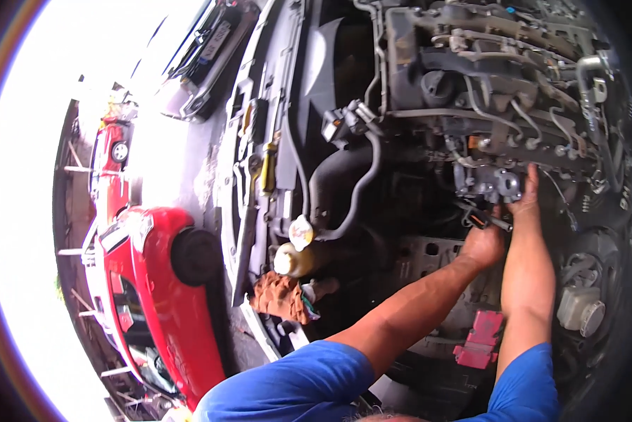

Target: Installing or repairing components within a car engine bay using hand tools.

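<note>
The engine [485, 91] spreads above both hands. The left hand [483, 245] curls, the right hand [525, 202] reaches upward; I cannot tell whether either grips. The grey metal housing [504, 184] sits just above the left, immediately left of the right.

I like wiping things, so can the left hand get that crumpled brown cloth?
Probably yes: the crumpled brown cloth lies largely uncovered, though the left hand would first have to leave the dark, pipe-covered engine.
</note>
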`<action>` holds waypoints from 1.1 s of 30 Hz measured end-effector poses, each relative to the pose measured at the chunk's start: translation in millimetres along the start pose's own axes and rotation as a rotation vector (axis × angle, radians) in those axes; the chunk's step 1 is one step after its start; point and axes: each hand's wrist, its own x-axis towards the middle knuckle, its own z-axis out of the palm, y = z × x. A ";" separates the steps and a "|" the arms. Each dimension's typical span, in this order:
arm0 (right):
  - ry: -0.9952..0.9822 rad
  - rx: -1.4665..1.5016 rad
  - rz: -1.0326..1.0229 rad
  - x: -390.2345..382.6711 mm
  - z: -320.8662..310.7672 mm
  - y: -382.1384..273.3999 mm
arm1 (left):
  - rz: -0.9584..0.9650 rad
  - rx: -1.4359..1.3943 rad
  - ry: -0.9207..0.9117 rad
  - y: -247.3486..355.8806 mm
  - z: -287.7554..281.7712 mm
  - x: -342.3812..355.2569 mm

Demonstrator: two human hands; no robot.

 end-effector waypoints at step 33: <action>0.261 0.054 -0.169 -25.5 51.2 4.8 | -0.124 -0.165 0.047 12.1 -8.1 -3.6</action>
